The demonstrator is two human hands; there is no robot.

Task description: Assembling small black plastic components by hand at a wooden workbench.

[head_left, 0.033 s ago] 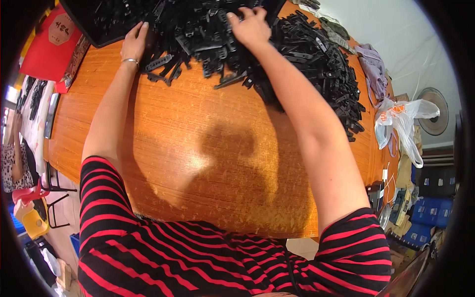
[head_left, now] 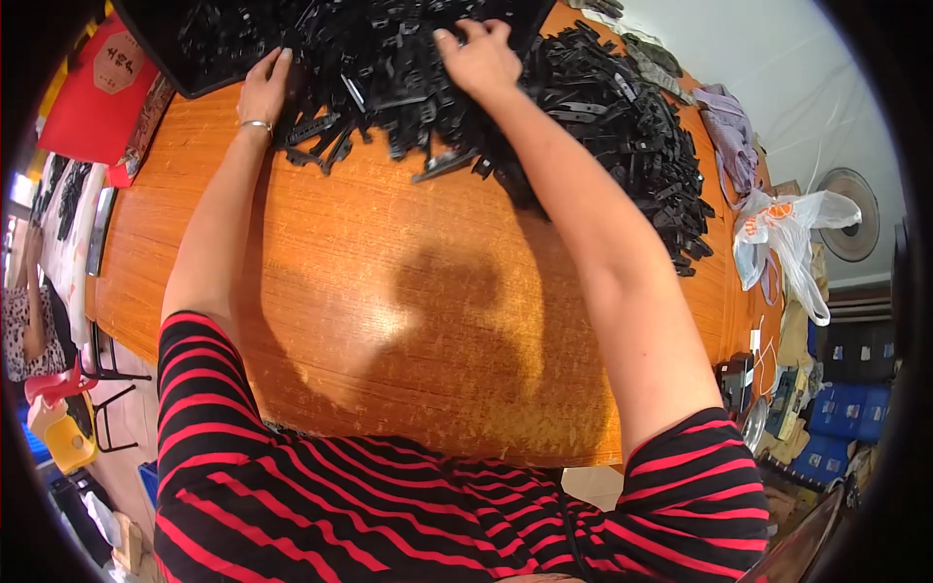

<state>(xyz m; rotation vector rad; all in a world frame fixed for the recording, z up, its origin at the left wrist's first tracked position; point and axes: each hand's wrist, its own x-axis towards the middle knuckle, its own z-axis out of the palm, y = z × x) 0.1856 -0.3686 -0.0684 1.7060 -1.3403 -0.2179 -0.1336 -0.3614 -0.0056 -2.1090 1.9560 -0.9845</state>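
A big heap of small black plastic parts covers the far side of a round wooden table. My left hand, with a bracelet at the wrist, lies flat with its fingers spread on the heap's left edge, next to a black tray full of the same parts. My right hand reaches into the middle of the heap, its fingers curled down over some of the parts. A few loose parts lie on the bare wood just below the heap.
A red box sits at the table's far left. Clear plastic bags and purple cloth lie at the right edge. Blue crates and a fan stand to the right. Another person sits at left by small stools.
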